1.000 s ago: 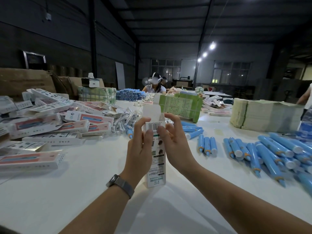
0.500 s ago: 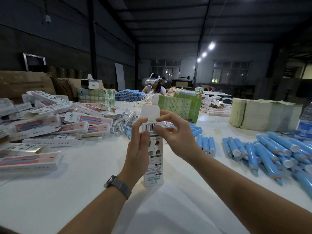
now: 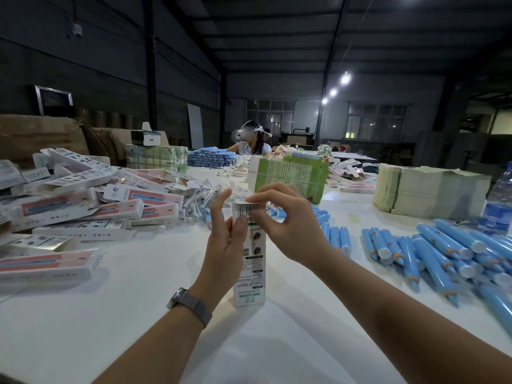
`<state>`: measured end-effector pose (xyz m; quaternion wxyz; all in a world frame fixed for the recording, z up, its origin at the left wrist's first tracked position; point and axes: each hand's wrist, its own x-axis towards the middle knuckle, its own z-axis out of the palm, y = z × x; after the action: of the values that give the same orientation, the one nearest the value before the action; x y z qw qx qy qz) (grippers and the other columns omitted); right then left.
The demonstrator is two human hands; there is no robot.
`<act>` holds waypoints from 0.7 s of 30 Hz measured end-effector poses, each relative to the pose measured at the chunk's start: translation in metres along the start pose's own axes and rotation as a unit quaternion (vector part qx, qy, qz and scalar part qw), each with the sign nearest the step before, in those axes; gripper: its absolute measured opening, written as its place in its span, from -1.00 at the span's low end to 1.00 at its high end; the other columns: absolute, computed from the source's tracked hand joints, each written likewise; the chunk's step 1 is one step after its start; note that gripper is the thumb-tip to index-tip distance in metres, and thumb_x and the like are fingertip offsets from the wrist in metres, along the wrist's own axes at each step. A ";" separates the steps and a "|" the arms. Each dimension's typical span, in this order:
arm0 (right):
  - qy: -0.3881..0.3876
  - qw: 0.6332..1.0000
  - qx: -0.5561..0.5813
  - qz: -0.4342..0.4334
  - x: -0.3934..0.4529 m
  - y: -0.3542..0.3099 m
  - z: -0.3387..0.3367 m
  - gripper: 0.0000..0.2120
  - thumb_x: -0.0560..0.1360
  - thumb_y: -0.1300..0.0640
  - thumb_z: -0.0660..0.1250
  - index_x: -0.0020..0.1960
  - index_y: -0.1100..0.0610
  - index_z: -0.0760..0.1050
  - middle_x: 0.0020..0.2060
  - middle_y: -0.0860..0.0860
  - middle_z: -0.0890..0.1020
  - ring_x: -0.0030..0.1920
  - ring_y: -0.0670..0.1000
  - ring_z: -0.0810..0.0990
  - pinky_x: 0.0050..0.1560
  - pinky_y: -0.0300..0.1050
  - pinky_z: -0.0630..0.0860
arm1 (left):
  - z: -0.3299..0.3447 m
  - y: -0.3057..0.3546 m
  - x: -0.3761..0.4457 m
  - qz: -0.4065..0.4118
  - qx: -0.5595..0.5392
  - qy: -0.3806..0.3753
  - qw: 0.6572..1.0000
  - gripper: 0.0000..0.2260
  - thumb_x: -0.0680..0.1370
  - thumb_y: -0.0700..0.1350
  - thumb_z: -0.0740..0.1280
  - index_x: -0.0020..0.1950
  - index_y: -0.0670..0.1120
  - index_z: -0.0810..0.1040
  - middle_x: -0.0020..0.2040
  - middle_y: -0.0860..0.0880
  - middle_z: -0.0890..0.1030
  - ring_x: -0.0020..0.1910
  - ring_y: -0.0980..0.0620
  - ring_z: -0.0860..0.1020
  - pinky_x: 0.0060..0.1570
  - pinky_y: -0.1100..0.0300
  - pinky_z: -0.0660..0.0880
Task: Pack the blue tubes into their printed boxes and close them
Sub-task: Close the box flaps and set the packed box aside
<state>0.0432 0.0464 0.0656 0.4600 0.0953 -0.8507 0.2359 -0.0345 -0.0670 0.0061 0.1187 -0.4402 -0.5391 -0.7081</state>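
A tall white printed box [image 3: 250, 275] stands upright on the white table [image 3: 133, 306] in front of me. My left hand [image 3: 225, 245] grips its upper left side, thumb on the front near the barcode. My right hand [image 3: 288, 220] curls over the top, fingertips pressing the end flap down flat while the thumb pinches the front. Whether a tube is inside is hidden. Several loose blue tubes [image 3: 432, 250] lie to the right, with a few more [image 3: 336, 236] just behind my right hand.
A heap of printed boxes [image 3: 83, 200] covers the left of the table. Bundled green leaflets [image 3: 291, 176] and a paper stack [image 3: 429, 189] stand behind. A water bottle [image 3: 498, 200] is at the right edge. A person with a headset [image 3: 250, 141] sits far across.
The box's top flap stood up open a second ago; my right hand has folded it down over the top. The left hand kept its hold on the box.
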 end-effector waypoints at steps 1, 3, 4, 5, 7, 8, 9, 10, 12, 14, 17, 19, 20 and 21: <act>0.005 1.000 -0.006 -0.012 0.000 -0.001 -0.001 -0.86 0.49 0.22 0.45 0.04 0.09 0.67 0.00 -0.14 0.61 0.12 -0.01 0.49 0.12 -0.21 0.39 | 0.000 0.000 0.000 0.007 0.001 -0.001 1.000 -0.66 0.62 0.04 0.13 0.36 0.34 0.23 -0.09 -0.28 0.55 -0.25 -0.27 0.52 -0.17 -0.25 0.51; 0.009 1.000 -0.001 -0.021 0.002 -0.004 -0.001 -0.87 0.47 0.25 0.45 0.00 0.14 0.68 0.02 -0.10 0.66 0.13 -0.03 0.52 0.16 -0.20 0.41 | 0.000 -0.001 0.001 0.020 -0.001 -0.009 1.000 -0.70 0.63 0.02 0.12 0.26 0.41 0.30 -0.14 -0.09 0.62 -0.27 -0.16 0.57 -0.24 -0.09 0.55; 0.006 1.000 0.011 -0.016 0.003 -0.006 -0.002 -0.89 0.47 0.26 0.45 -0.02 0.15 0.69 0.00 -0.08 0.67 0.12 -0.04 0.54 0.16 -0.16 0.45 | 0.000 -0.003 0.001 0.023 -0.003 -0.014 1.000 -0.71 0.63 0.02 0.11 0.21 0.43 0.32 -0.19 0.00 0.62 -0.29 -0.02 0.58 -0.29 0.04 0.55; 0.002 1.000 0.028 -0.007 0.004 -0.008 -0.002 -0.92 0.48 0.25 0.44 -0.04 0.16 0.69 -0.03 -0.07 0.69 0.09 -0.05 0.57 0.15 -0.09 0.48 | -0.001 -0.004 0.001 0.025 -0.004 -0.017 1.000 -0.72 0.63 0.02 0.11 0.19 0.44 0.33 -0.23 0.04 0.60 -0.31 0.07 0.57 -0.31 0.13 0.54; -0.006 0.998 0.063 0.019 0.006 -0.012 -0.004 -0.91 0.51 0.21 0.41 -0.08 0.19 0.69 -0.11 -0.04 0.70 0.01 -0.02 0.59 0.07 0.03 0.52 | -0.001 -0.004 0.002 0.022 -0.004 -0.022 1.000 -0.73 0.63 0.02 0.11 0.18 0.44 0.32 -0.22 0.01 0.58 -0.29 0.08 0.57 -0.33 0.09 0.55; -0.008 0.997 0.073 0.031 0.007 -0.013 -0.004 -0.89 0.53 0.19 0.40 -0.09 0.20 0.68 -0.14 -0.02 0.69 -0.02 0.00 0.59 0.04 0.06 0.51 | -0.001 -0.003 0.002 0.018 -0.010 -0.024 1.000 -0.73 0.63 0.02 0.12 0.18 0.44 0.32 -0.18 -0.01 0.59 -0.27 0.05 0.58 -0.31 0.05 0.55; -0.009 0.996 0.081 0.041 0.007 -0.013 -0.004 -0.87 0.54 0.17 0.40 -0.09 0.21 0.67 -0.17 0.01 0.67 -0.03 0.02 0.58 0.03 0.08 0.51 | -0.002 -0.003 0.001 0.017 -0.017 -0.027 0.999 -0.73 0.63 0.02 0.12 0.18 0.43 0.32 -0.15 0.01 0.60 -0.25 0.05 0.60 -0.30 0.08 0.57; -0.010 0.995 0.088 0.050 0.007 -0.015 -0.003 -0.87 0.54 0.17 0.40 -0.09 0.22 0.67 -0.18 0.02 0.65 -0.04 0.03 0.56 0.03 0.08 0.51 | -0.002 -0.003 0.001 0.016 -0.023 -0.030 0.999 -0.74 0.63 0.02 0.13 0.19 0.42 0.32 -0.12 0.04 0.62 -0.23 0.05 0.61 -0.28 0.12 0.58; -0.014 0.992 0.105 0.071 0.005 -0.017 0.002 -0.90 0.53 0.18 0.41 -0.07 0.19 0.68 -0.17 0.04 0.61 -0.01 0.03 0.55 0.05 0.03 0.52 | -0.002 -0.002 0.001 0.013 -0.032 -0.034 0.999 -0.77 0.66 0.02 0.14 0.20 0.39 0.33 -0.06 0.04 0.65 -0.20 0.02 0.64 -0.24 0.11 0.60; -0.021 0.991 0.103 0.079 0.003 -0.019 0.006 -0.92 0.53 0.20 0.40 -0.02 0.11 0.68 -0.16 0.01 0.57 0.03 0.02 0.51 0.07 -0.04 0.50 | -0.002 -0.001 0.001 0.018 -0.033 -0.032 0.999 -0.79 0.65 0.03 0.15 0.22 0.34 0.32 -0.01 0.04 0.66 -0.14 0.00 0.66 -0.20 0.07 0.63; -0.025 0.993 0.087 0.074 0.004 -0.018 0.007 -0.83 0.53 0.22 0.40 0.01 -0.03 0.65 -0.16 -0.01 0.53 0.03 0.00 0.48 0.08 -0.06 0.46 | -0.001 -0.001 0.001 0.026 -0.013 -0.028 0.999 -0.79 0.66 0.01 0.12 0.22 0.31 0.31 -0.07 0.10 0.67 -0.21 0.10 0.64 -0.28 0.22 0.56; -0.025 0.994 0.078 0.073 0.007 -0.018 0.006 -0.84 0.52 0.22 0.41 0.00 -0.01 0.66 -0.17 -0.03 0.53 0.02 0.00 0.49 0.09 -0.02 0.46 | -0.001 -0.001 0.002 0.022 -0.001 -0.028 0.999 -0.77 0.65 0.01 0.11 0.21 0.35 0.31 -0.07 0.09 0.67 -0.22 0.07 0.65 -0.28 0.23 0.57; -0.024 0.995 0.070 0.071 0.008 -0.018 0.006 -0.86 0.51 0.22 0.41 -0.01 0.02 0.67 -0.18 -0.06 0.53 0.00 0.00 0.49 0.08 -0.01 0.46 | -0.001 -0.001 0.002 0.022 0.003 -0.025 0.999 -0.77 0.65 0.01 0.11 0.20 0.37 0.31 -0.07 0.08 0.67 -0.22 0.06 0.66 -0.28 0.21 0.57; -0.021 0.996 0.059 0.065 0.009 -0.018 0.006 -0.87 0.50 0.23 0.42 -0.02 0.05 0.68 -0.20 -0.09 0.54 -0.01 -0.01 0.50 0.07 -0.01 0.46 | -0.001 -0.002 0.002 0.023 0.005 -0.023 0.999 -0.77 0.65 0.02 0.11 0.20 0.37 0.31 -0.08 0.08 0.67 -0.22 0.05 0.66 -0.28 0.20 0.57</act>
<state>0.0402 0.0283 0.0759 0.4191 0.0716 -0.8491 0.3134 -0.0372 -0.0666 0.0065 0.1248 -0.4678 -0.5347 -0.6926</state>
